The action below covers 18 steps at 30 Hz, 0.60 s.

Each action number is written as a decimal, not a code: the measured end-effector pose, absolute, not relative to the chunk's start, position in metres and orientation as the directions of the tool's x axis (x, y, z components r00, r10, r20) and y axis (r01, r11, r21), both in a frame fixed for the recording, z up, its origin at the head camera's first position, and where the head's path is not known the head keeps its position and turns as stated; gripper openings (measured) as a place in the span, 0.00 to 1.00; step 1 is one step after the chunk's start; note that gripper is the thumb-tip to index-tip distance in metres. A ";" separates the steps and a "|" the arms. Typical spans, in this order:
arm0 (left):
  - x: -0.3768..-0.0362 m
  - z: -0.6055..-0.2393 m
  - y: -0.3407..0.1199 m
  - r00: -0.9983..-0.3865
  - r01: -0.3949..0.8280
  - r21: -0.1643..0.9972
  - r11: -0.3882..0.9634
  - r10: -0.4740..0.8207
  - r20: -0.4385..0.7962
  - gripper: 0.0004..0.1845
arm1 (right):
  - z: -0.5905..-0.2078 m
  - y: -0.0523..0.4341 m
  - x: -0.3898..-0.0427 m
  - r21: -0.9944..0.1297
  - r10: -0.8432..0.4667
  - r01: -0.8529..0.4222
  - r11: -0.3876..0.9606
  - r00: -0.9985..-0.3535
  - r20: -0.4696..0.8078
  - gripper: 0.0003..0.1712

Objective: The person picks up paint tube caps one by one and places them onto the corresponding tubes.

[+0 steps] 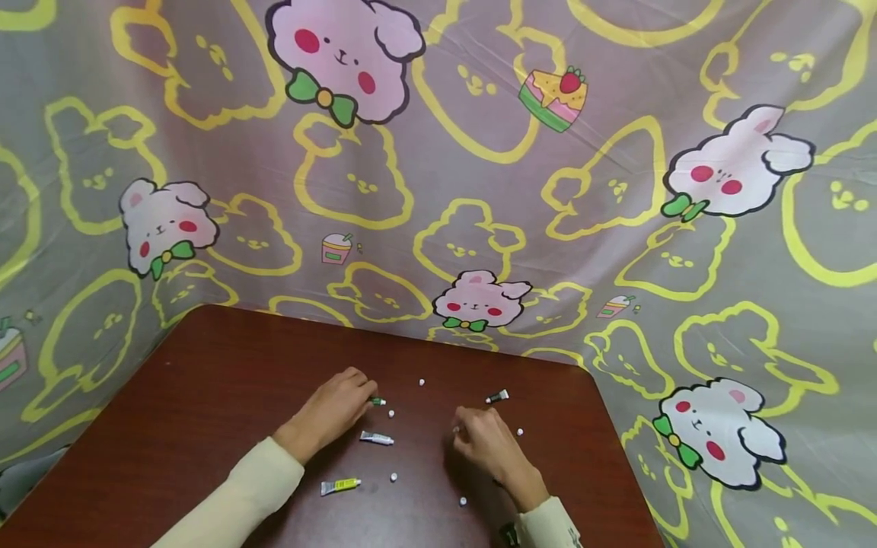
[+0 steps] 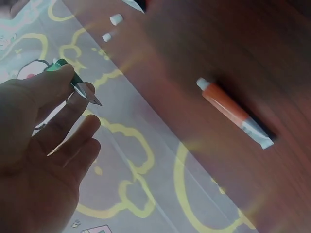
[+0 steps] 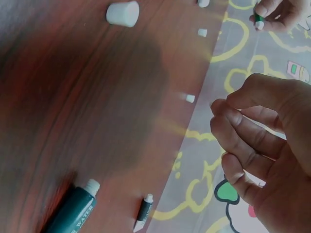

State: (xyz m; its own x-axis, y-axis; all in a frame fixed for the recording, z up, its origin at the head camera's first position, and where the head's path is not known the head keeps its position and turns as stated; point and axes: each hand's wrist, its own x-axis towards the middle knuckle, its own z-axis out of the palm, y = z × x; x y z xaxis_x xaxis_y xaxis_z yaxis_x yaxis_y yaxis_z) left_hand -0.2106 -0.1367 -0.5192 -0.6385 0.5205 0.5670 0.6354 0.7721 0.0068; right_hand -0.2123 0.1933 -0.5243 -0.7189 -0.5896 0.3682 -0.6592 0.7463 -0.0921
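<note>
My left hand [image 1: 342, 403] pinches a small green paint tube [image 2: 77, 80] between thumb and fingers, its white nozzle toward the right. Across from it, my right hand [image 1: 486, 441] hovers over the table with thumb and fingertips together on a tiny white cap [image 1: 457, 429], mostly hidden by the fingers. A silver-white paint tube [image 1: 377, 438] and a yellow paint tube [image 1: 340, 486] lie nearest the left hand. An orange paint tube [image 2: 226, 104] shows only in the left wrist view. Beyond the right hand lies a black paint tube [image 1: 497, 396].
Several loose white caps lie about the brown table [image 1: 226, 380], among them one cap [image 1: 421, 382] at the back and another [image 1: 462, 501] in front. A dark green tube [image 3: 73, 213] lies under the right wrist. Patterned cloth [image 1: 479, 175] hangs behind the table.
</note>
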 end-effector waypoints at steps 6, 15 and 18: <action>-0.202 -0.514 -0.129 -0.626 0.646 -0.008 0.763 0.537 0.566 0.14 | -0.522 0.188 -0.204 -0.058 -0.605 -0.671 0.739 -0.699 0.380 0.13; -0.195 -0.506 -0.118 -0.603 0.668 -0.013 0.744 0.552 0.577 0.14 | -0.520 0.183 -0.197 0.001 -0.635 -0.702 0.712 -0.644 0.427 0.14; -0.193 -0.504 -0.116 -0.605 0.670 -0.011 0.743 0.555 0.571 0.14 | -0.519 0.182 -0.195 0.011 -0.635 -0.706 0.708 -0.630 0.446 0.14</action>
State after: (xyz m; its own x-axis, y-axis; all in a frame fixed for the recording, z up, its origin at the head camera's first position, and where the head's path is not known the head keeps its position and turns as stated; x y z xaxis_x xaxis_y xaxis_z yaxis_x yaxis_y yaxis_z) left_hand -0.1929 -0.1161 -0.5044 -0.6052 0.5546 0.5711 0.6697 0.7425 -0.0114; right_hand -0.1945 0.1817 -0.5190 -0.6304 -0.6354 0.4459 -0.7060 0.7082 0.0111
